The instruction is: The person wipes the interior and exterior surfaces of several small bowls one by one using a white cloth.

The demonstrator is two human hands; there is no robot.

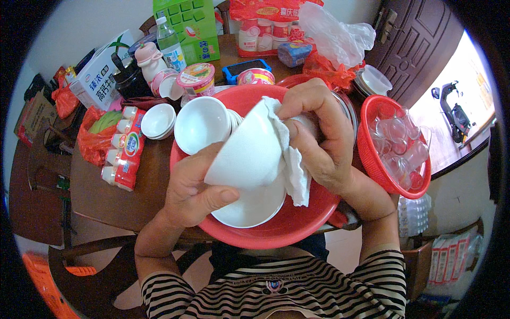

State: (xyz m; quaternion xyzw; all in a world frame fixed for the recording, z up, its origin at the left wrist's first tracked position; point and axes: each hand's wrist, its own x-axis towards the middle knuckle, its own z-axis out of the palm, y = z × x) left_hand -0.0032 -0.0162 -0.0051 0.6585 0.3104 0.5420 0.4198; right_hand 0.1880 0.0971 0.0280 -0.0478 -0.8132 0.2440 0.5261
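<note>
A white bowl (245,151) is held tilted on its side over a large red basin (226,234). My left hand (194,186) grips its left edge, thumb on the outer wall. At the other edge my right hand (319,138) pinches a white cloth (293,173) against the rim; part of the cloth hangs down. Below lies another white bowl (252,207) in the basin, partly covered by the held one. A row of nested white bowls (202,125) leans at the basin's back left, open side toward me.
Small stacked bowls (158,121) and a red pack of small bottles (126,151) are on the wooden table (95,196) at left. A red basket of clear glasses (366,154) stands at right. Instant-noodle-style tubs (196,77), a water bottle (169,40) and a green carton (188,26) line the back.
</note>
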